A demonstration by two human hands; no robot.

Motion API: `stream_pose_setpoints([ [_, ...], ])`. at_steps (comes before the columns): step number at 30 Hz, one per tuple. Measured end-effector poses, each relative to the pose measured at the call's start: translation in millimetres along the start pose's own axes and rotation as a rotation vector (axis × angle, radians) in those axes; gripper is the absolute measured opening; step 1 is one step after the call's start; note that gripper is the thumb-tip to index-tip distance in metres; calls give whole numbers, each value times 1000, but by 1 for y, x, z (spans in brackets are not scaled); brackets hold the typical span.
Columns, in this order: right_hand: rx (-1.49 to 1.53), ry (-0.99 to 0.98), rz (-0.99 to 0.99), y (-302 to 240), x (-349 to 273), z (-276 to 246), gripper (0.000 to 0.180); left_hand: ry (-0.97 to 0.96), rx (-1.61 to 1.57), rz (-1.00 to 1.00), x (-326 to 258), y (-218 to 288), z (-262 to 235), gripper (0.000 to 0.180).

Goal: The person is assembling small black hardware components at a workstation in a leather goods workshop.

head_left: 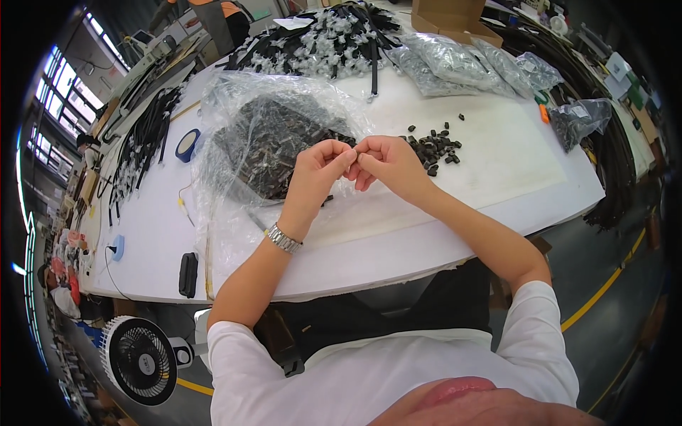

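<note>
Reading the clock with the two hands at its centre and twelve at the far edge, a white table (pixel 156 227) spreads under everything. A large clear plastic bag (pixel 215 202) full of small dark pieces lies between nine and ten o'clock, just beside the left hand. A heap of black straps (pixel 245 55) with clear wrapped ends sits at twelve. Several filled plastic packets (pixel 444 60) lie between one and two, with an open cardboard box (pixel 444 15) behind them at one. A black-and-white fan (pixel 142 361) stands off the table between seven and eight.

The left hand (pixel 320 167), a metal watch (pixel 284 239) on its wrist, and the right hand (pixel 387 163) meet at the centre. On each, thumb and index fingertip are pressed together, and the two pinches touch; whether anything sits between them I cannot tell.

A black case (pixel 188 275) lies at eight and a blue-edged tape roll (pixel 187 145) at nine. Smallest are the loose black pieces (pixel 435 150), scattered in a pile at three, just beside the right hand.
</note>
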State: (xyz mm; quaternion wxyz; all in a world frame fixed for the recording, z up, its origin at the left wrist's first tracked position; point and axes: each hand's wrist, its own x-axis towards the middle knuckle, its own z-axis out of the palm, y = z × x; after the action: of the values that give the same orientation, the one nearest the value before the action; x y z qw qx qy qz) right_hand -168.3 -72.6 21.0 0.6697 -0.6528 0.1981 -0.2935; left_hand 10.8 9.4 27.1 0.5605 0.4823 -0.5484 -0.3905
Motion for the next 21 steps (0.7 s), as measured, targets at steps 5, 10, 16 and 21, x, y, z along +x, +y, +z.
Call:
stream_pose_setpoints([
  [5,-439,162,-290,5,-10,-2,19,4,-103,-67,5,3,10,19],
  [10,-591,176,-349,7,-9,6,18,26,-78,-63,-7,1,-6,20],
  [16,-786,216,-483,13,-11,4,12,-13,-188,-99,-2,-2,3,22],
  [21,-1021,322,-498,-10,-6,-7,16,166,-93,-51,3,-1,-14,21],
])
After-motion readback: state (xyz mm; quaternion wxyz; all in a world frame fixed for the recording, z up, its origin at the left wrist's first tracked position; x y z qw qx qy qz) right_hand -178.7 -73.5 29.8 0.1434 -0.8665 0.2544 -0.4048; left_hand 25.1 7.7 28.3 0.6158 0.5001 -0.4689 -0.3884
